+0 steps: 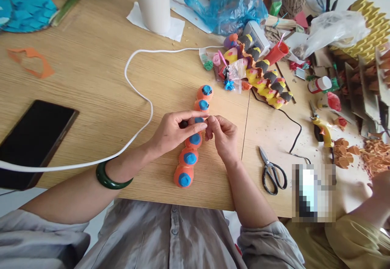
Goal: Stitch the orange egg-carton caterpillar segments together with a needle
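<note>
An orange strip of rounded egg-carton cups (188, 156) with blue clay patches lies lengthwise on the wooden table. Small dark bits mark the blue patches at its far end. My left hand (179, 131) reaches over the middle of the strip, thumb and fingers closing near its right side, with a black lump (183, 124) beside the palm. Just right of the strip, my right hand (222, 135) pinches with thumb and forefinger, almost touching the left fingertips. Whatever is between the fingers of either hand is too small to make out.
Black-handled scissors (271, 171) lie at the right. A phone (36, 139) and a white cable (151, 108) are on the left. Farther back sit a white cylinder (154, 5), a painted carton (265, 76) and a blue plastic bag (237, 7). A person's arm (370, 206) shows at far right.
</note>
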{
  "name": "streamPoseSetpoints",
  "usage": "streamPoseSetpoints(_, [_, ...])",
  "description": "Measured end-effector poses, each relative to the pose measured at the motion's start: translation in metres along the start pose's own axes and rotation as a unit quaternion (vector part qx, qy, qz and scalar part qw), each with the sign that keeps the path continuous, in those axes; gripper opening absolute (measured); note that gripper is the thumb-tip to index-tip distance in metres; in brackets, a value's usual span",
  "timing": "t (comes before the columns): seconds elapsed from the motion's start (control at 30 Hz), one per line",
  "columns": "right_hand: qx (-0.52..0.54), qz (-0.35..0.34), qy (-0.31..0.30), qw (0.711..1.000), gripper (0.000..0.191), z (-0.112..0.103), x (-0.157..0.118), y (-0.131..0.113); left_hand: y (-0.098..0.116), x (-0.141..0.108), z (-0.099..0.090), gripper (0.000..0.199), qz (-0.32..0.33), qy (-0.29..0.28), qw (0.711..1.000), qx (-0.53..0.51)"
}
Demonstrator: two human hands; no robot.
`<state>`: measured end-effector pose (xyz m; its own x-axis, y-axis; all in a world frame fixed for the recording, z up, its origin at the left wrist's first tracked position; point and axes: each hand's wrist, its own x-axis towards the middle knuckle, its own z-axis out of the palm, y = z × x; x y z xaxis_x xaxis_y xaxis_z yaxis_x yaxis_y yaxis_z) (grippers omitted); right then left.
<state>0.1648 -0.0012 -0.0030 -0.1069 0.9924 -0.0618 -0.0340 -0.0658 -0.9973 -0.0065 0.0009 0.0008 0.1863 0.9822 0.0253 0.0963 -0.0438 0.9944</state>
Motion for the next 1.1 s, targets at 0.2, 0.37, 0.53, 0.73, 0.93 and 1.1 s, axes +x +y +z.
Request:
streamPoseSetpoints(0.2, [0.005, 0.008, -0.028, 1.000, 0.051, 0.0005, -0.0019, -0.0021, 0.0006, -0.0002, 0.0003, 0.022, 0.020, 0.026, 0.999, 0.008])
streamPoseSetpoints(0.37, [0.046, 0.015, -0.022, 0.999, 0.043, 0.0009, -0.0029, -0.0011, 0.0016, -0.0006, -0.0003, 0.019, 0.041, 0.059, 0.997, 0.037])
streamPoseSetpoints(0.53, [0.041, 0.028, 0.001, 0.999, 0.039, 0.0022, -0.0035, -0.0020, 0.0031, -0.0021, 0.0001, 0.027, 0.018, 0.041, 0.999, 0.029])
streamPoseSetpoints(0.73, [0.039, 0.031, -0.001, 0.999, 0.037, 0.0017, -0.0030, -0.0014, 0.0053, -0.0011, 0.0007, 0.035, -0.030, 0.035, 0.999, -0.021])
streamPoseSetpoints(0.93, [0.047, 0.022, -0.019, 0.998, 0.040, 0.0015, -0.0031, -0.0005, 0.0031, 0.0014, -0.0001, 0.018, -0.039, 0.057, 0.997, -0.035])
streamPoseSetpoints(1.1, [0.039, 0.034, -0.006, 0.999, 0.040, 0.0036, -0.0038, -0.0047, 0.0049, 0.0006, -0.0008, 0.017, -0.034, 0.066, 0.997, -0.027])
